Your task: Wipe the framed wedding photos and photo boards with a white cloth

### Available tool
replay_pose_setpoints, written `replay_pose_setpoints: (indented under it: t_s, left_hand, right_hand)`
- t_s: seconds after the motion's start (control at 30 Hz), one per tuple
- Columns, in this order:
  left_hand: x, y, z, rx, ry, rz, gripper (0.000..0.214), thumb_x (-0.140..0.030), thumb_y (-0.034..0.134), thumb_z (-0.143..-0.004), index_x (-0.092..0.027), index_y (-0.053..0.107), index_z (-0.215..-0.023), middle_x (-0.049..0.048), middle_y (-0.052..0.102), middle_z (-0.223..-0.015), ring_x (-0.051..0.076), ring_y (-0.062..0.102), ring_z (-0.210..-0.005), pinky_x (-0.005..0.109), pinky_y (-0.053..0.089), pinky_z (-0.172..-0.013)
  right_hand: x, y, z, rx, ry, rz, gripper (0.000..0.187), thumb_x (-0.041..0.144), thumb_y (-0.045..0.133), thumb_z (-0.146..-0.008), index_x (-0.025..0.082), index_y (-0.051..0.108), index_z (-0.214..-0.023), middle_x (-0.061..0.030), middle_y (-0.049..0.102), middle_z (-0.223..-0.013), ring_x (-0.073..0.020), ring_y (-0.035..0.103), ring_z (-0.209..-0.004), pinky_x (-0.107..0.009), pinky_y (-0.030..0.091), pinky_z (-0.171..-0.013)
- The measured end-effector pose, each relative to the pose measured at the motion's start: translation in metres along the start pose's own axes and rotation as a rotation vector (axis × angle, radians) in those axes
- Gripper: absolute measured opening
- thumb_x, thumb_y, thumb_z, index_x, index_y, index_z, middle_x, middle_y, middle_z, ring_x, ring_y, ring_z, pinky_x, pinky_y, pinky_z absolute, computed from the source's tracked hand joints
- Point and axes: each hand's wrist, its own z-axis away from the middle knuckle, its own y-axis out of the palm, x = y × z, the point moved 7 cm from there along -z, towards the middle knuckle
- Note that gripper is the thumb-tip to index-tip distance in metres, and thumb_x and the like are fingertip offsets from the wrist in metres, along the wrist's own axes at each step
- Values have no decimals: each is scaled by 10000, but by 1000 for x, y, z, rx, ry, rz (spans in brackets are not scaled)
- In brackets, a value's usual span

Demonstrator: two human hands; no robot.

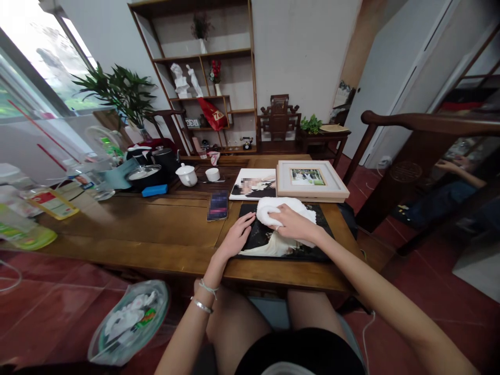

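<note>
A dark photo panel [273, 250] with a pale dress printed on it lies flat near the table's front edge. My right hand [291, 223] grips a white cloth [269, 208] and presses it on the upper part of the panel, hiding much of the picture. At the panel's left edge rests my left hand [237, 234], its fingers stretched out and holding nothing. Just beyond the panel lie another photo print [252, 182] and a pale picture frame [312, 179] with an outdoor photo in it. A phone [217, 205] sits left of the panel.
A white lidded cup [186, 175], a small white cup [212, 174] and a blue block [154, 190] stand farther back. Bottles [50, 203] crowd the table's left end. A lined trash bin [128, 323] is on the floor; a wooden chair [406, 166] stands at right, with a person partly visible beyond.
</note>
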Motion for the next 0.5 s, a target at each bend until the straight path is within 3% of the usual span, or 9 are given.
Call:
replay_pose_setpoints:
  t_s: [0.13,0.27,0.4,0.5]
  left_hand:
    - [-2,0,0,-1,16,-5,417,-260,360,-941,-188,504,-1326,68,442,-1427,189,372,-1340,419,248,-1152]
    - [-2,0,1,-4,20,-3,407,-258,356,-946,-205,513,-1318,57,447,-1424,188,379,-1336,424,264,-1146]
    - [-2,0,1,-4,29,-9,407,-252,355,-946,-195,513,-1317,61,450,-1421,184,385,-1330,418,266,-1145]
    - [-3,0,0,-11,31,-11,408,-249,359,-943,-199,513,-1316,59,453,-1419,184,386,-1330,421,262,-1147]
  right_hand:
    - [-10,1,16,-30,-38,-26,225,254,536,-833,146,635,-1004,-143,597,-1190,-299,359,-1295,-419,319,-1032]
    - [-39,4,43,7,30,-28,281,127,521,-742,145,632,-999,-136,580,-1234,-303,304,-1350,-426,302,-1053]
    - [-67,1,61,23,172,6,319,120,447,-757,145,601,-1035,-138,583,-1192,-291,441,-1225,-390,362,-977]
    - [-74,-3,59,18,242,19,302,160,404,-796,137,598,-1027,-153,605,-1103,-296,531,-1061,-396,397,-891]
